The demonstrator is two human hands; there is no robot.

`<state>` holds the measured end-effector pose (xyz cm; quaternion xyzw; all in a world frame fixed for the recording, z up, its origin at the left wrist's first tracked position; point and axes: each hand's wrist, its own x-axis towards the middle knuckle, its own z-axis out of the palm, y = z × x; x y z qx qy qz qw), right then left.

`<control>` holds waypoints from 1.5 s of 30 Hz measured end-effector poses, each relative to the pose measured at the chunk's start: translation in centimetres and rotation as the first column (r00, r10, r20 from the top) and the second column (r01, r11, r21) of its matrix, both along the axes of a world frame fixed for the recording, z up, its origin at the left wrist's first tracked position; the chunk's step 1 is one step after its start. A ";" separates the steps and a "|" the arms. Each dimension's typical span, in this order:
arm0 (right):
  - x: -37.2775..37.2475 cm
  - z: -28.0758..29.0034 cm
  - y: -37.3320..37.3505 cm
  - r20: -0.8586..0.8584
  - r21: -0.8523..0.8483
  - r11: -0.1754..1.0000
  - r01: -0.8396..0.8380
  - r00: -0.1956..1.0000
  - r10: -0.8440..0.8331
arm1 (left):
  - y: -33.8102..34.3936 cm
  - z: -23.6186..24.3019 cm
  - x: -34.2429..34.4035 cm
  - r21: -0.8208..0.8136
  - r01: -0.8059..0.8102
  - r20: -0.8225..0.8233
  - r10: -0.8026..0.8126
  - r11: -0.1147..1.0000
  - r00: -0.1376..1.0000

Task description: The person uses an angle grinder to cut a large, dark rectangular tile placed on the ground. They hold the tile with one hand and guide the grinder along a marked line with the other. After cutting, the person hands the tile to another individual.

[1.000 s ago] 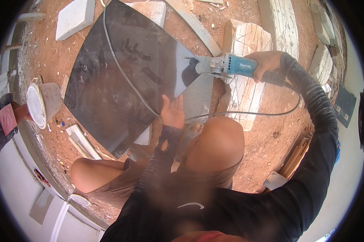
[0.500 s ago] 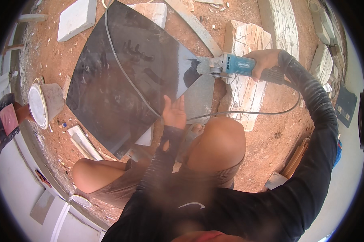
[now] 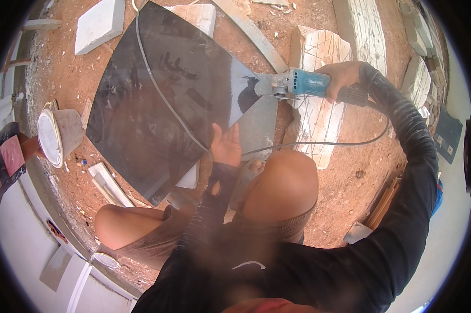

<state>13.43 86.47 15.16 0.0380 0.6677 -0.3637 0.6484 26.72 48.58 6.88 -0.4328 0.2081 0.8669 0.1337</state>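
Observation:
My right hand (image 3: 342, 81) grips a teal angle grinder (image 3: 309, 82) with a dark rear handle. Its disc sits at the right-hand corner of a large dark glossy slab (image 3: 141, 104); a grey plate (image 3: 259, 130) shows beneath that corner. My left hand (image 3: 226, 143) lies open, palm up, at the slab's near right edge, fingers extended and thumb raised. A cord (image 3: 167, 109) runs across the slab. The slab's polished face has a pale reflection near the cut corner and dark smudges or reflections farther left.
Scored pale blocks (image 3: 319, 141) lie right of the slab, with a white block (image 3: 97, 26) behind left. A lidded bucket (image 3: 63, 133) stands left, beside another person's arm and sleeve (image 3: 13, 156). A long strip (image 3: 251, 36) lies behind, wooden pieces (image 3: 382, 206) near right, my bent knees in front.
The grinder and my right hand have shifted very slightly left. My left hand keeps its open pose, shifted a touch rightward in the picture.

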 end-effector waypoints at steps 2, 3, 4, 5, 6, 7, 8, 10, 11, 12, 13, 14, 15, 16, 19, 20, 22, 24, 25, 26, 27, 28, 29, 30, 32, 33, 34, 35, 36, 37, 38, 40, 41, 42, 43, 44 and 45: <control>0.0 0.3 -0.2 -0.032 -0.012 1.000 0.003 0.999 -0.004 | -0.1 -0.1 0.0 0.010 -0.006 0.002 0.006 1.000 1.000; 0.1 0.5 -0.4 -0.055 -0.026 1.000 0.011 0.998 -0.013 | -0.1 -0.1 0.1 0.015 -0.008 0.004 0.008 1.000 1.000; 0.2 0.5 -0.5 -0.078 -0.040 0.999 0.019 0.997 -0.022 | -0.2 -0.1 0.1 0.017 -0.009 0.001 0.009 1.000 1.000; 0.2 0.4 -0.4 -0.102 -0.043 0.999 0.015 0.995 -0.019 | -0.1 0.0 0.0 0.021 -0.009 -0.003 0.009 1.000 1.000; 0.4 0.2 -0.1 -0.125 -0.046 0.999 0.011 0.992 -0.016 | 0.0 0.1 0.0 0.025 -0.009 -0.006 0.009 1.000 1.000; 0.6 0.0 0.2 -0.148 -0.049 0.999 0.007 0.989 -0.014 | 0.1 0.2 -0.1 0.025 -0.008 0.005 0.008 1.000 1.000; 0.7 -0.2 0.3 -0.124 -0.053 0.998 0.020 0.992 -0.026 | 0.1 0.2 -0.1 0.024 -0.008 0.017 0.008 1.000 1.000; 0.9 -0.6 0.7 -0.077 -0.061 0.997 0.047 0.996 -0.051 | 0.2 0.2 0.0 0.025 -0.008 0.015 0.008 1.000 1.000; 0.8 -0.4 0.5 -0.067 -0.058 0.997 0.048 0.996 -0.052 | 0.1 0.1 0.0 0.023 -0.012 -0.001 0.012 1.000 1.000; 0.6 -0.2 0.4 -0.057 -0.054 0.997 0.049 0.997 -0.053 | 0.0 0.0 0.0 0.021 -0.015 -0.018 0.015 1.000 1.000; 0.4 0.0 0.2 -0.047 -0.051 0.997 0.051 0.997 -0.053 | -0.1 0.0 0.0 0.017 -0.016 -0.016 0.016 1.000 1.000; 0.4 0.0 0.1 -0.018 -0.028 0.998 0.057 0.998 -0.058 | 0.0 0.0 0.0 0.016 -0.014 -0.011 0.014 1.000 1.000; 0.3 0.1 0.1 0.010 -0.006 0.998 0.063 0.998 -0.063 | 0.0 0.0 0.0 0.016 -0.011 -0.007 0.011 1.000 1.000; 0.2 0.0 0.1 0.038 0.017 0.998 0.068 0.997 -0.069 | 0.0 0.0 0.0 0.015 -0.011 -0.003 0.011 1.000 1.000; 0.6 -1.0 0.7 -0.013 -0.034 0.997 0.075 0.997 -0.075 | 0.1 -0.2 0.1 0.025 -0.014 0.001 0.014 1.000 1.000; 0.4 -0.6 0.3 0.002 -0.022 0.997 0.078 0.997 -0.078 | 0.0 -0.4 0.1 0.027 -0.022 -0.004 0.022 0.999 1.000; -0.1 0.3 -0.6 0.031 0.003 0.997 0.083 0.996 -0.083 | -0.2 -0.6 0.2 0.032 -0.031 -0.013 0.031 0.999 0.999; 0.3 0.2 -0.6 0.011 -0.001 0.995 0.102 0.995 -0.102 | -0.2 -0.5 0.3 0.039 -0.028 -0.019 0.028 0.999 0.999; 0.5 0.0 -0.6 0.001 -0.004 0.994 0.111 0.994 -0.111 | -0.2 -0.5 0.3 0.042 -0.025 -0.016 0.026 0.999 1.000; 0.5 -0.1 -0.6 0.002 -0.007 0.995 0.104 0.995 -0.104 | -0.2 -0.5 0.3 0.044 -0.025 -0.014 0.025 0.999 1.000; 0.4 -0.2 -0.5 0.003 -0.010 0.995 0.097 0.995 -0.097 | -0.3 -0.5 0.2 0.046 -0.024 -0.012 0.025 0.999 1.000; 0.4 -0.3 -0.5 0.003 -0.013 0.996 0.091 0.996 -0.091 | -0.3 -0.6 0.2 0.042 -0.024 -0.011 0.024 0.999 1.000; 0.6 -0.3 -0.5 -0.006 -0.009 0.996 0.090 0.996 -0.090 | -0.3 -0.6 0.3 0.040 -0.023 -0.010 0.023 0.999 1.000; 0.7 -0.4 -0.4 -0.016 -0.005 0.996 0.089 0.996 -0.089 | -0.3 -0.6 0.3 0.039 -0.022 -0.010 0.022 0.999 1.000; 0.8 -0.1 -0.5 -0.021 -0.002 0.996 0.090 0.996 -0.090 | -0.3 -0.8 0.3 0.044 -0.026 -0.005 0.026 0.999 1.000; 0.8 0.3 -0.7 -0.016 -0.002 0.996 0.092 0.996 -0.092 | -0.4 -0.9 0.3 0.045 -0.029 -0.004 0.029 0.999 1.000; 0.7 0.5 -0.9 -0.010 -0.003 0.996 0.095 0.995 -0.095 | -0.4 -1.0 0.2 0.042 -0.030 -0.010 0.031 0.999 0.999; 0.8 0.6 -0.9 -0.004 -0.008 0.995 0.096 0.995 -0.096 | -0.4 -1.1 0.2 0.041 -0.029 -0.015 0.030 0.999 0.999; 0.9 0.7 -1.0 0.003 -0.012 0.995 0.097 0.995 -0.097 | -0.5 -1.2 0.2 0.039 -0.029 -0.021 0.030 0.999 0.999; 0.9 0.7 -1.0 0.010 -0.018 0.995 0.098 0.995 -0.097 | -0.5 -1.2 0.3 0.052 -0.029 -0.019 0.030 0.998 0.999; 1.1 0.7 -0.9 0.009 -0.016 0.994 0.106 0.994 -0.106 | -0.5 -1.1 0.3 0.066 -0.029 -0.017 0.030 0.997 0.999; 1.4 0.4 -0.6 0.009 -0.014 0.992 0.123 0.992 -0.123 | -0.5 -1.0 0.3 0.062 -0.027 -0.018 0.029 0.998 0.999; 1.5 0.1 -0.3 -0.003 -0.016 0.993 0.118 0.993 -0.118 | -0.3 -0.9 0.3 0.046 -0.026 -0.021 0.027 0.999 0.999; 1.5 -0.2 -0.1 -0.015 -0.016 0.993 0.113 0.993 -0.113 | -0.1 -0.9 0.2 0.030 -0.025 -0.024 0.025 0.999 0.999; 1.6 -0.4 0.2 -0.028 -0.017 0.994 0.108 0.994 -0.109 | 0.0 -0.8 0.2 0.037 -0.019 -0.027 0.020 0.999 0.999; 1.5 -0.2 -0.1 -0.028 -0.014 0.993 0.120 0.992 -0.121 | -0.2 -0.8 0.2 0.039 -0.017 -0.030 0.018 0.999 0.999; 1.4 0.0 -0.3 -0.029 -0.010 0.991 0.133 0.991 -0.133 | -0.3 -0.9 0.3 0.042 -0.014 -0.034 0.015 0.999 0.999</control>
